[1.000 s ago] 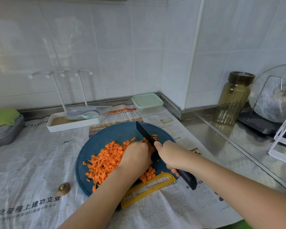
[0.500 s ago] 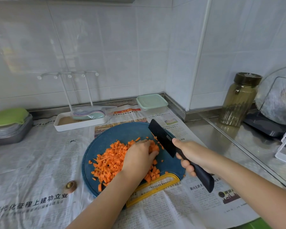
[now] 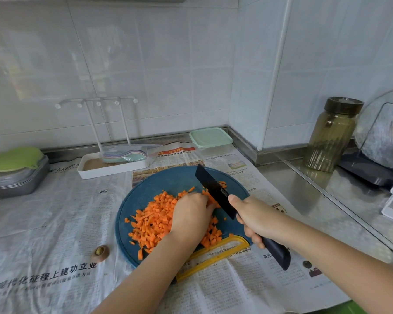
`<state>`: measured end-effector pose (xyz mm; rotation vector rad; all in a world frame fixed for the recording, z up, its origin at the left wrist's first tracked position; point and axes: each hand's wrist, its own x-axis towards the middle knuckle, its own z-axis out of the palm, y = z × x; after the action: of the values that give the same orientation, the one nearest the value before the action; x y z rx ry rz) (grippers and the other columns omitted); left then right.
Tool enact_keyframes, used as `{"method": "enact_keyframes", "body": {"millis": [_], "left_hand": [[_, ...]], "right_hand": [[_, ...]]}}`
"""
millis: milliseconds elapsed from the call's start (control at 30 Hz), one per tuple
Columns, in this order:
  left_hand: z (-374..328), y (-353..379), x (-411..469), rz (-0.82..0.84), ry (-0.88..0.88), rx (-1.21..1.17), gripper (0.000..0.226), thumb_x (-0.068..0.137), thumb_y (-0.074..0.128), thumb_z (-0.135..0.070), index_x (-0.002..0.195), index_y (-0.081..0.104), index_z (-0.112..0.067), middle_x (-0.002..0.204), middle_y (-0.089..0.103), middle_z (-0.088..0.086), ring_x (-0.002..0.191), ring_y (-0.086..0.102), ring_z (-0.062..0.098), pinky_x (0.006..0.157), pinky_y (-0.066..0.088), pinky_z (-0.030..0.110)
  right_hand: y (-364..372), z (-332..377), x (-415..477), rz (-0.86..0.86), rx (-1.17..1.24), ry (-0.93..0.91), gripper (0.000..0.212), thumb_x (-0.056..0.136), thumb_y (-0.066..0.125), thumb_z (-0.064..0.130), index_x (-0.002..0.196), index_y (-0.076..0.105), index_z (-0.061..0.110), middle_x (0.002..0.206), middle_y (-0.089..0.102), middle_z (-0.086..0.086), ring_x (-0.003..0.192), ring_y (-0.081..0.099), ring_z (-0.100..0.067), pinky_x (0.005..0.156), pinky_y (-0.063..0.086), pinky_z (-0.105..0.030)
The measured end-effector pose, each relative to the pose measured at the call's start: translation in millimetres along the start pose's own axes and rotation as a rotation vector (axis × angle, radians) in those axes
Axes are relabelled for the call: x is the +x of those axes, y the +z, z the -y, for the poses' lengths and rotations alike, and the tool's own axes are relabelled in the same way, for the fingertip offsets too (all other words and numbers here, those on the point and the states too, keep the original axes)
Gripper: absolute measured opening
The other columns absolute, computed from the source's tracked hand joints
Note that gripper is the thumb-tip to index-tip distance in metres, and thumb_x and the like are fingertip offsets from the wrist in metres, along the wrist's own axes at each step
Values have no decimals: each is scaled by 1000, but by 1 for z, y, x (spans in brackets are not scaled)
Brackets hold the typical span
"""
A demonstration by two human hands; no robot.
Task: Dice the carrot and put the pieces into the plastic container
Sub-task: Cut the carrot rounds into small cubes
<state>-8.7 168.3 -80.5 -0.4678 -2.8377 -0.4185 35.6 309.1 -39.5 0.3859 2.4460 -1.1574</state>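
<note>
One papered counter [image 3: 304, 200] in a white-tiled corner bears one blue board [image 3: 168, 180], one plastic container [image 3: 210, 138], one jar [image 3: 329, 137]; your right hand [image 3: 256, 218] grips one knife [image 3: 213, 191], your left hand [image 3: 191, 216] holds carrot [image 3: 152, 218].

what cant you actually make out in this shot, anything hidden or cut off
Head view only:
- the left hand curls its fingertips out of sight beside the knife blade, so what they hold is hidden.
- the carrot pieces beneath that hand are covered by it.
- the plastic container has its mint lid on top; contents unclear.
- the glass lid is cut off by the right edge.
- the newspaper has small print too small to read.
</note>
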Motion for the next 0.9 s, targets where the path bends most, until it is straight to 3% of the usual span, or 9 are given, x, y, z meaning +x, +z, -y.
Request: {"method": "enact_keyframes", "body": {"millis": [167, 233, 367, 433, 500, 567, 700, 800, 900], "left_hand": [[0, -1, 3, 7, -15, -10, 32, 98, 45, -37, 99, 69, -16, 93, 65, 1, 79, 56, 13, 67, 35, 20], [0, -1, 3, 5, -24, -15, 32, 97, 47, -37, 93, 69, -15, 87, 64, 1, 71, 49, 11, 64, 35, 21], [2, -2, 2, 2, -45, -38, 32, 97, 47, -34, 82, 67, -13, 70, 55, -4, 64, 46, 10, 57, 31, 20], [1, -3, 0, -1, -44, -56, 32, 97, 48, -36, 84, 67, -15, 66, 52, -6, 61, 46, 9, 53, 31, 19], [2, -3, -2, -7, -39, -90, 28, 96, 49, -37, 94, 71, -18, 76, 62, -3, 66, 52, 11, 56, 35, 20], [3, -4, -4, -9, -29, -101, 27, 95, 50, -37, 103, 70, -21, 87, 67, -1, 76, 58, 13, 61, 38, 21], [4, -3, -3, -12, -14, -102, 29, 96, 50, -37, 111, 69, -22, 100, 66, 0, 90, 59, 15, 68, 44, 23], [6, 0, -5, -22, -8, -126, 30, 95, 51, -38, 114, 68, -22, 111, 61, -1, 99, 56, 15, 78, 46, 24], [6, 0, -5, -28, -30, -108, 32, 93, 53, -41, 114, 67, -21, 110, 61, 0, 98, 56, 16, 78, 48, 26]], "right_hand": [[4, 14, 0, -53, -162, -1, 53, 102, 17, 48, 72, 37, 11, 48, 45, -8, 25, 42, -16, 42, 40, -24], [9, 18, -3, -108, -288, -16, 56, 103, 16, 47, 81, 45, 5, 51, 48, -9, 29, 44, -17, 42, 41, -23], [18, 20, -3, -163, -372, -54, 56, 103, 16, 48, 79, 45, 6, 57, 49, -9, 39, 48, -18, 43, 43, -25], [15, 20, 0, -150, -343, -1, 59, 102, 17, 50, 95, 51, 1, 58, 50, -11, 40, 48, -20, 44, 44, -26], [11, 19, 2, -127, -260, 59, 58, 102, 19, 52, 103, 49, 2, 58, 49, -12, 41, 47, -22, 44, 45, -27], [9, 15, 2, -111, -189, 85, 54, 102, 21, 52, 94, 45, 4, 56, 46, -11, 40, 44, -22, 41, 41, -26], [7, 3, 2, -122, -137, 74, 53, 101, 23, 52, 73, 38, 10, 49, 42, -7, 32, 41, -18, 37, 36, -22], [2, -1, -1, -96, -35, 45, 52, 100, 27, 54, 70, 38, 13, 43, 41, -3, 28, 38, -14, 36, 35, -21], [-2, 1, -6, -102, 26, 26, 53, 100, 29, 54, 72, 42, 11, 46, 42, -4, 30, 37, -14, 37, 35, -22]]}}
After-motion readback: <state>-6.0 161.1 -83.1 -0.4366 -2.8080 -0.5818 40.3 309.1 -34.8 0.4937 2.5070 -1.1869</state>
